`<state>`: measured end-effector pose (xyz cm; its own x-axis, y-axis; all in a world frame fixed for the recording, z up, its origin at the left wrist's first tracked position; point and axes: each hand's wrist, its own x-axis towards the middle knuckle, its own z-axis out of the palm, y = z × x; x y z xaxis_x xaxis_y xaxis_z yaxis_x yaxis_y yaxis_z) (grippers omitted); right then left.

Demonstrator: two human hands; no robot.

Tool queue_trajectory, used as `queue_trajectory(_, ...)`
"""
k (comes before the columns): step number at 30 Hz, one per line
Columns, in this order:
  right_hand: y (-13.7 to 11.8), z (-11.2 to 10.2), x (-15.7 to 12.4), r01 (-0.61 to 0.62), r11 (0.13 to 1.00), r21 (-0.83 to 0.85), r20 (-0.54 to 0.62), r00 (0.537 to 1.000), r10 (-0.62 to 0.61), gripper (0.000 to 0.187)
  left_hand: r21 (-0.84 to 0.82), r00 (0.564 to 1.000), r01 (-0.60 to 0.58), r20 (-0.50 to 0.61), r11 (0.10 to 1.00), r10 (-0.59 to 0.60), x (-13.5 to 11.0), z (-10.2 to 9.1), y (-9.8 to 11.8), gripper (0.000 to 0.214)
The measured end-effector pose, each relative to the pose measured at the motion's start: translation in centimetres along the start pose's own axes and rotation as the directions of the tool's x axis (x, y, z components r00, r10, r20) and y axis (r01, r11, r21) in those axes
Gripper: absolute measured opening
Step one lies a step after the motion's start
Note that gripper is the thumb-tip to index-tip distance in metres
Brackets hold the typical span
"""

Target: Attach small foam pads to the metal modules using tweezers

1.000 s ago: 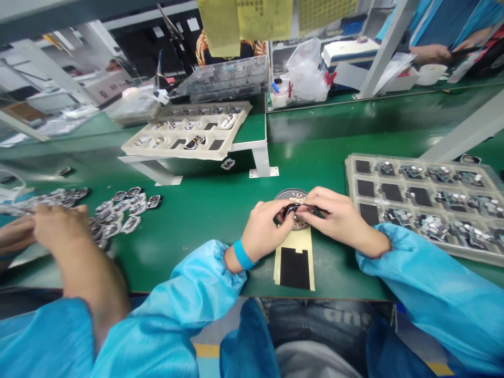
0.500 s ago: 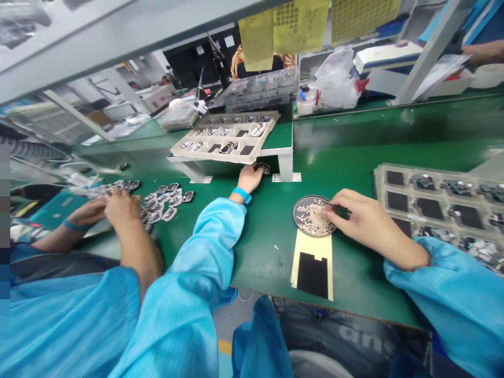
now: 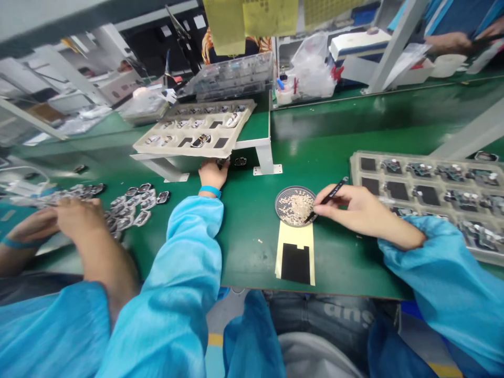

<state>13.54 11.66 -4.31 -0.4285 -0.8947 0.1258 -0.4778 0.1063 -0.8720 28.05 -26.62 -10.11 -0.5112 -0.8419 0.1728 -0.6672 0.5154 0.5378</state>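
My left hand (image 3: 213,174), with a blue wristband, reaches to the front opening beneath the raised stand. Its thumb and fingers close around a small dark part with a light edge (image 3: 223,161), partly hidden by the hand and the tray's shadow. A similar black-and-silver framed part (image 3: 240,161) lies just right of it on the bench. My right hand (image 3: 346,209) pinches black tweezers (image 3: 334,190), their tips pointing down at the right rim of a round grey dish (image 3: 277,209). Many tiny cream and dark pieces (image 3: 298,205) fill the dish.
Yellow paper with a black patch (image 3: 296,263) lies below the dish. A compartment tray (image 3: 185,147) rests on the white-legged stand (image 3: 264,157). At right is another tray of circuit parts (image 3: 356,163). A co-worker's hands (image 3: 74,218) work at left beside a pile of framed parts (image 3: 129,207).
The view has shifted, moving the scene leftward. My left hand has moved left, away from the framed part that was at its fingertips. My right hand has tilted the tweezers, now plainly visible.
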Motion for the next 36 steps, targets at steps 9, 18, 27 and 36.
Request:
queue_trajectory(9, 0.2, 1.8, -1.2, 0.173, 0.985, -0.013, 0.136, 0.976, -0.169, 0.02, -0.773, 0.987, -0.065, 0.041, 0.631, 0.153, -8.8, 1.8, 4.1, 0.048)
queue_trajectory(18, 0.5, 2.6, -1.1, 0.196, 0.978, -0.072, 0.184, 0.966, -0.18, 0.012, -0.912, 0.826, 0.157, 0.332, 0.379, 0.456, -16.2, 1.5, 11.6, 0.065)
queue_trajectory(27, -0.6, 1.6, -1.1, 0.147, 0.987, 0.067, 0.118, 0.981, -0.154, 0.008, -0.818, 0.749, 0.362, 0.541, 0.446, 0.383, -16.9, -0.5, 10.1, 0.04)
queue_trajectory(36, -1.1, 0.7, -1.2, 0.422, 0.904, -0.075, -0.296, 0.856, -0.424, 0.016, -0.796, 0.697, 0.405, 0.587, 0.449, 0.412, -17.6, -0.5, 10.3, 0.035)
